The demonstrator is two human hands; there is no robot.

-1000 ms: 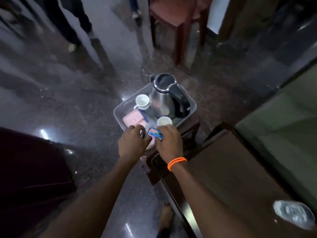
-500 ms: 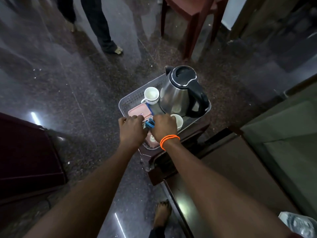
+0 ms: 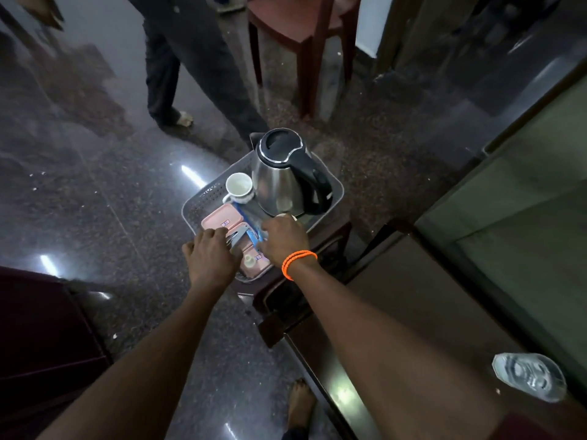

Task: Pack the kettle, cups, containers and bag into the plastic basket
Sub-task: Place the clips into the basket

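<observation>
A grey perforated plastic basket (image 3: 337, 188) sits on a small dark wooden stand. Inside it stand a steel kettle (image 3: 279, 182) with a black lid and handle and a white cup (image 3: 239, 187) to its left. A second cup (image 3: 290, 216) is mostly hidden behind my right hand. Pink lidded containers (image 3: 219, 219) lie at the basket's near left. My left hand (image 3: 211, 257) and my right hand (image 3: 282, 239), with an orange wristband, both grip a clear bag with a blue strip (image 3: 246, 231) over the containers.
A person's legs (image 3: 190, 68) stand just beyond the basket, next to a red-brown chair (image 3: 305, 33). A dark wooden table (image 3: 413, 312) with a clear plastic item (image 3: 529, 376) is at right. My bare foot (image 3: 300, 404) is on the glossy floor.
The view has shifted, and the person beyond the basket has stepped closer. Both hands stay on the bag and have pushed it lower into the basket, over the pink containers.
</observation>
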